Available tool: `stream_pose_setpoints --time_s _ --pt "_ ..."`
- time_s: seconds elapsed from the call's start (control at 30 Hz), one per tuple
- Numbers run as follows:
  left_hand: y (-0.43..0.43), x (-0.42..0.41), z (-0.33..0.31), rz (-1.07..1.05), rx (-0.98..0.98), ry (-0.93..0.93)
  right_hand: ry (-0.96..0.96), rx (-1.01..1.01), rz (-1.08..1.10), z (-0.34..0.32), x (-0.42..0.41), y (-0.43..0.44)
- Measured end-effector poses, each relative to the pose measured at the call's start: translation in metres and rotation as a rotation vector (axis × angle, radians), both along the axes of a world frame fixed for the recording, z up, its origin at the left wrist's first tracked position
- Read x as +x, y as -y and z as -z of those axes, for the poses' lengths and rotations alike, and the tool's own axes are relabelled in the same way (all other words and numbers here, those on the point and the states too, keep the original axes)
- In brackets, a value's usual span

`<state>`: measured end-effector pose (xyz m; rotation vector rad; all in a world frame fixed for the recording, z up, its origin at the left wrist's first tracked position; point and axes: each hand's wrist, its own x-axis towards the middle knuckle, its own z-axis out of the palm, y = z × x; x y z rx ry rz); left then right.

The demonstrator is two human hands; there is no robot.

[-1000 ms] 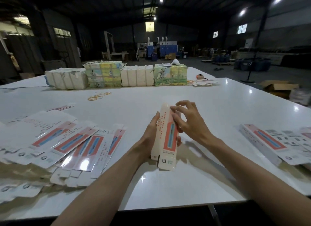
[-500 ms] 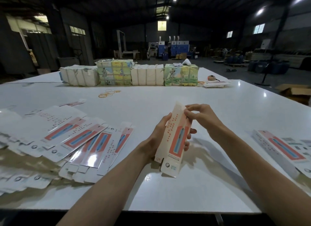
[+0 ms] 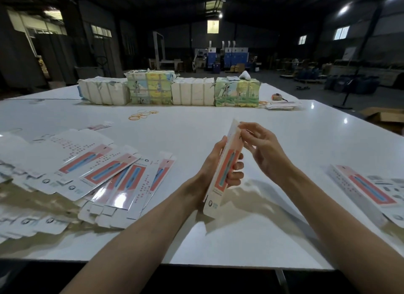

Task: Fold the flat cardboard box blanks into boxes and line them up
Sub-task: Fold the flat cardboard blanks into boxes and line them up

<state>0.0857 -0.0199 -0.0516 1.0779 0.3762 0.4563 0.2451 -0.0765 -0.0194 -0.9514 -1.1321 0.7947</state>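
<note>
Your left hand (image 3: 215, 162) wraps the half-formed box (image 3: 225, 173) at mid-length, fingers curled round its glossy printed card; its long axis runs from 6 up to 1 o'clock; the top end sits at 10 o'clock of your right hand (image 3: 262, 150), whose fingertips pinch the thin flap; flat blanks (image 3: 98, 173) fan out at 9 o'clock on the slick white bench (image 3: 192, 136).

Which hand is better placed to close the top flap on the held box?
Right. The right hand has its fingertips pinching the top end of the box, where the flap is; the left hand is wrapped round the box's middle, steadying it.
</note>
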Motion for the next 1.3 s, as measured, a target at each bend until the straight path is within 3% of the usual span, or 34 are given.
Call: stream_pose_setpoints --time_s 0.13,0.27,0.47,0.63,0.77,0.93,1.1,1.3 --pt "-0.007 -0.006 0.0 -0.092 -0.127 0.189 0.06 -0.067 -0.005 0.016 -0.013 0.003" --pt "-0.004 -0.008 0.002 -0.111 -0.063 0.156 0.234 -0.03 0.052 0.027 -0.022 0.005" --pt "0.001 -0.006 0.004 -0.341 0.167 -0.062 0.27 -0.017 0.125 0.026 -0.019 0.007" --pt "-0.004 -0.005 0.012 -0.579 0.508 -0.043 0.293 -0.038 0.134 0.028 -0.017 0.004" --pt "-0.001 0.0 0.007 -0.424 0.497 0.039 0.29 -0.045 0.154 0.025 -0.016 0.003" --pt "0.008 0.001 0.006 -0.335 0.661 -0.047 0.277 -0.056 0.144 0.025 -0.012 0.003" --pt "0.005 -0.001 0.004 -0.359 0.572 -0.01 0.322 -0.041 0.138 0.025 -0.01 0.002" --pt "0.002 -0.004 0.008 -0.383 0.595 -0.105 0.383 -0.073 0.133 0.026 -0.009 0.0"
